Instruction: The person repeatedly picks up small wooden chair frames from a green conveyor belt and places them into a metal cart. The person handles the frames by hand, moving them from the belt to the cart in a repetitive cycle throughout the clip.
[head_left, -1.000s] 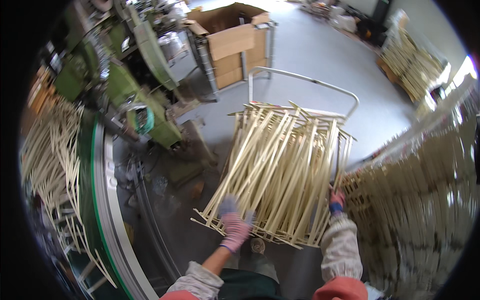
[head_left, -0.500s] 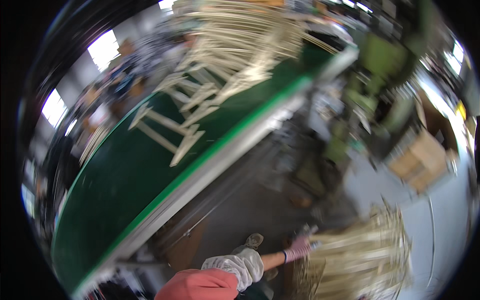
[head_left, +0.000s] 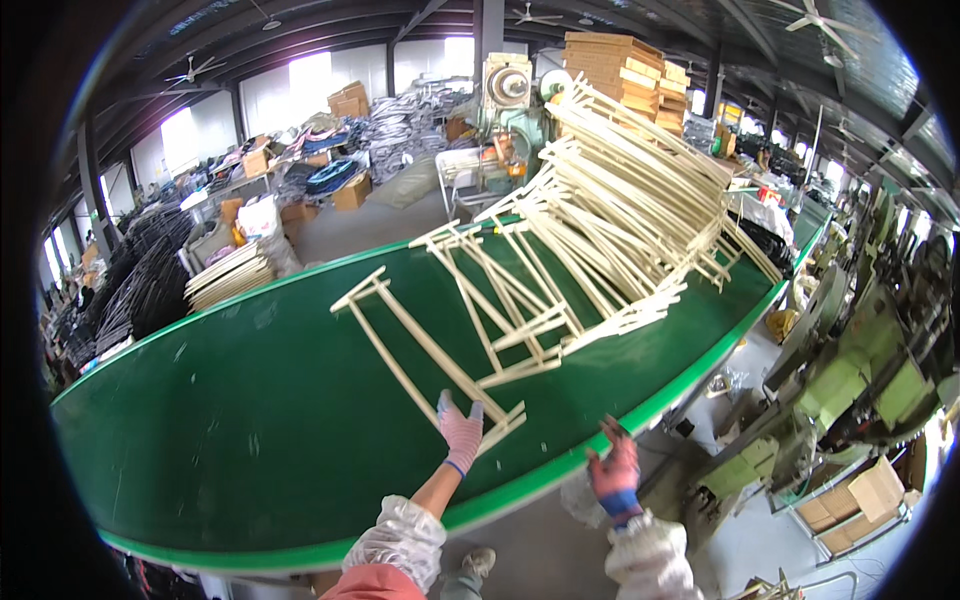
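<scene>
My left hand [head_left: 461, 436], in a pink and white striped glove, reaches over the near end of a pale cream frame [head_left: 432, 348] made of slender bars. Its thumb and fingers are spread around the near crossbar, and no closed grip shows. To the right, my right hand [head_left: 614, 468], in a reddish glove with a blue cuff, hovers by the table's near edge. Its fingers are apart and hold nothing. Beyond the single frame, several similar frames lie overlapped, leading to a tall leaning pile of frames [head_left: 630, 200]. All rest on the green table [head_left: 230, 430].
Green press machines [head_left: 850, 370] stand to the right, with a cardboard box [head_left: 850, 500] on the floor beside them. Another bundle of pale bars [head_left: 235, 275] lies past the table's far left edge. Stacked brown cartons [head_left: 615, 70] rise behind the pile.
My view has swung up and left, from a blurred look at a bar bundle on the floor to the table. A gloved hand was at that bundle; both hands are now at the table.
</scene>
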